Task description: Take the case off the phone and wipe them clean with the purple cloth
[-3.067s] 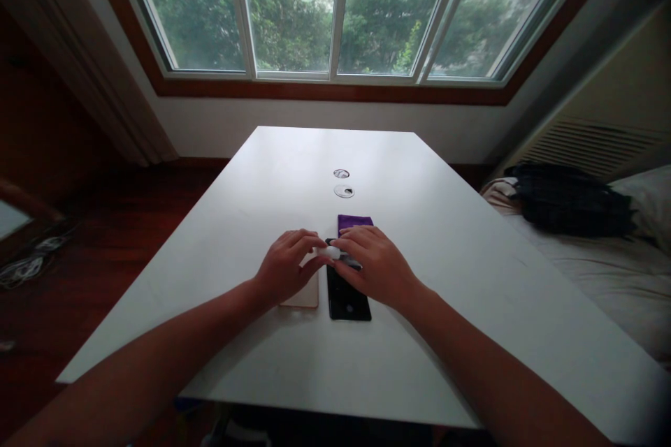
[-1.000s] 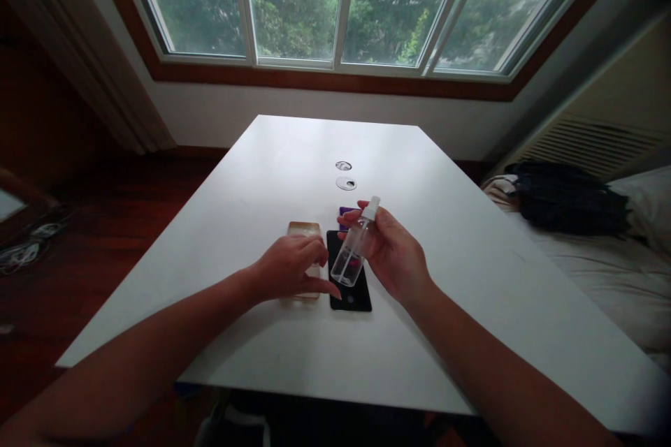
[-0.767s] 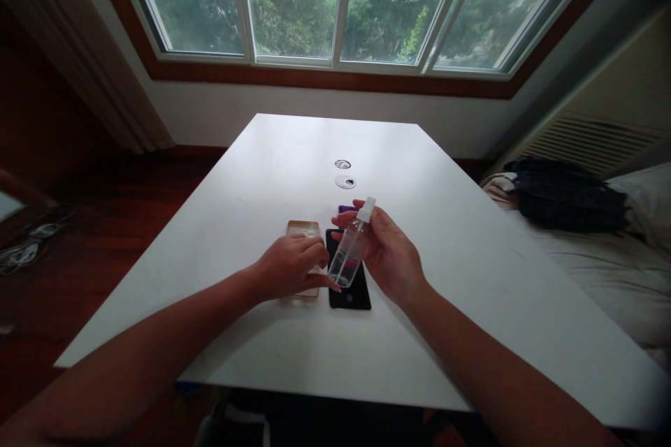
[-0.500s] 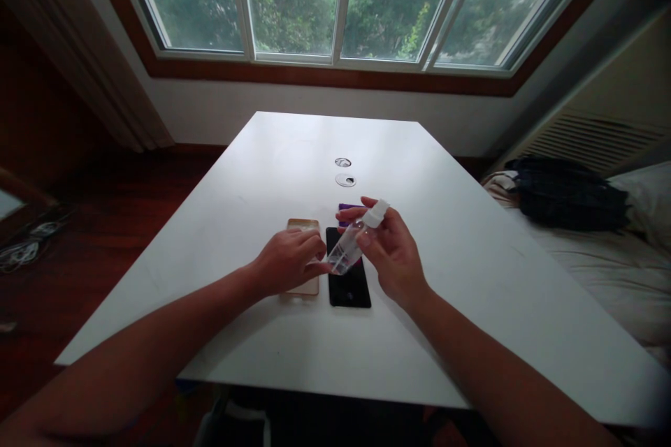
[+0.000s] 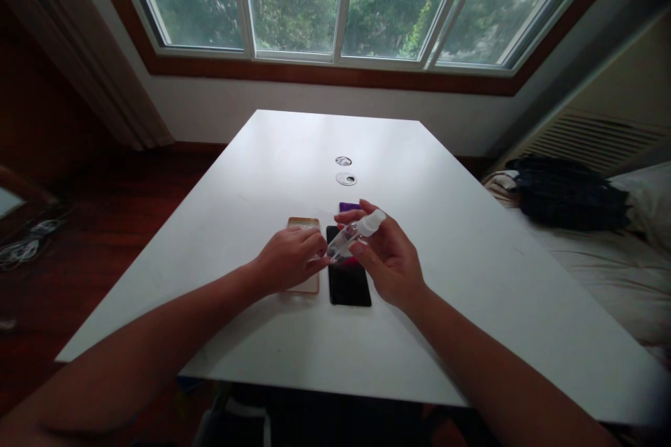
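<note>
"Where is the spray bottle [image 5: 348, 240]?"

"Held over the far part of the black phone [image 5: 350, 286], about midway between the left and right edges of the white table [image 5: 251, 335] and well in from its near edge. It lies tilted, white spray head [image 5: 371, 222] toward the right, base toward the left."

"How would it handle?"

"Light, I'd judge, and fairly stiff, though thin clear plastic may give under a squeeze. The smooth wall could be slippery if wet (I can't tell whether it is). The neck and upper body look the surest place to take hold."

"And the fingers?"

"The right hand [image 5: 394, 258] has the bottle between thumb and fingers, the gap narrowed to its width, the thumb near the neck. The left hand [image 5: 291, 255] has its fingers curled, thumb stretched toward the base; it meets or nearly meets the plastic, but I can't tell whether it grips."

"What lies around them?"

"A clear case with a gold rim [image 5: 304, 291], partly under the left hand, just beside the phone on the side nearer the table's left edge. A purple item [image 5: 349, 207] lies beyond the phone, toward the far edge, partly hidden by the right fingers."
</note>
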`<action>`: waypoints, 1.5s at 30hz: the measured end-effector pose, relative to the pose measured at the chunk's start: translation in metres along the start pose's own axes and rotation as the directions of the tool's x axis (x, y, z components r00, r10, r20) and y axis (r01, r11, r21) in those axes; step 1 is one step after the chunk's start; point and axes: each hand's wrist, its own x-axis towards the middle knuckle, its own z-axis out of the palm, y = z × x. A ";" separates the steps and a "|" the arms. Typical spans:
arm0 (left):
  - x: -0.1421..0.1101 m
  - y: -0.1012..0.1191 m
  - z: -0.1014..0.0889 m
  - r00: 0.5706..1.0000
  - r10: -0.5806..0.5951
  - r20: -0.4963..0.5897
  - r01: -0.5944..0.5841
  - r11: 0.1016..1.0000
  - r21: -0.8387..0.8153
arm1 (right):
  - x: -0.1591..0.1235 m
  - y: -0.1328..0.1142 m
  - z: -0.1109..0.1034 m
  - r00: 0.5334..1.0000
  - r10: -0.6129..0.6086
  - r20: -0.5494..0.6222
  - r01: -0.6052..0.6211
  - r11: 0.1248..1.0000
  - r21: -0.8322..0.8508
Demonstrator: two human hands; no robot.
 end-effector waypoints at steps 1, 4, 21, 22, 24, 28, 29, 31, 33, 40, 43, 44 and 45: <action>0.000 0.000 0.000 1.000 0.002 0.002 -0.002 1.000 0.000 | -0.001 0.000 0.000 1.000 0.003 0.004 -0.003 1.000 -0.004; 0.001 0.000 0.000 1.000 0.005 0.005 -0.005 1.000 -0.001 | -0.002 -0.001 0.002 1.000 0.000 0.020 0.000 1.000 -0.017; -0.003 0.002 0.000 1.000 -0.008 0.014 0.009 1.000 -0.008 | 0.039 0.028 -0.086 0.984 -0.011 -0.180 -0.049 0.944 -0.326; -0.002 0.002 0.000 1.000 -0.008 0.012 0.008 1.000 -0.010 | 0.038 0.027 -0.085 0.984 -0.010 -0.180 -0.051 0.942 -0.332; -0.002 0.003 0.000 1.000 -0.006 0.005 0.006 1.000 -0.015 | 0.037 0.026 -0.085 0.983 0.003 -0.182 -0.076 0.915 -0.396; -0.001 0.004 -0.001 1.000 -0.002 -0.001 0.002 1.000 -0.016 | 0.038 0.027 -0.090 0.987 0.093 -0.129 -0.158 0.639 -0.753; -0.001 0.004 -0.001 1.000 -0.002 0.000 0.002 1.000 -0.013 | 0.038 0.028 -0.090 0.988 0.121 -0.101 -0.150 0.533 -0.833; -0.001 0.004 -0.001 1.000 -0.004 0.004 0.004 1.000 -0.011 | 0.040 0.031 -0.091 0.981 0.188 -0.041 -0.106 0.349 -0.931; -0.002 0.005 -0.001 1.000 -0.009 0.005 0.009 1.000 -0.011 | 0.043 0.036 -0.090 0.969 0.249 -0.003 -0.067 0.250 -0.966; -0.001 0.006 -0.002 1.000 -0.015 0.004 0.015 1.000 -0.003 | 0.053 0.046 -0.084 0.954 0.298 0.018 -0.031 0.160 -0.987; 0.000 0.006 -0.002 1.000 -0.020 0.000 0.020 1.000 -0.004 | 0.054 0.048 -0.083 0.955 0.296 0.008 -0.029 0.121 -0.992; 0.000 0.006 -0.002 1.000 -0.021 -0.001 0.021 1.000 -0.005 | 0.054 0.048 -0.083 0.955 0.298 0.003 -0.029 0.104 -0.994; 0.000 0.006 -0.002 1.000 -0.020 -0.002 0.020 1.000 -0.006 | 0.054 0.049 -0.083 0.953 0.302 -0.003 -0.031 0.086 -0.996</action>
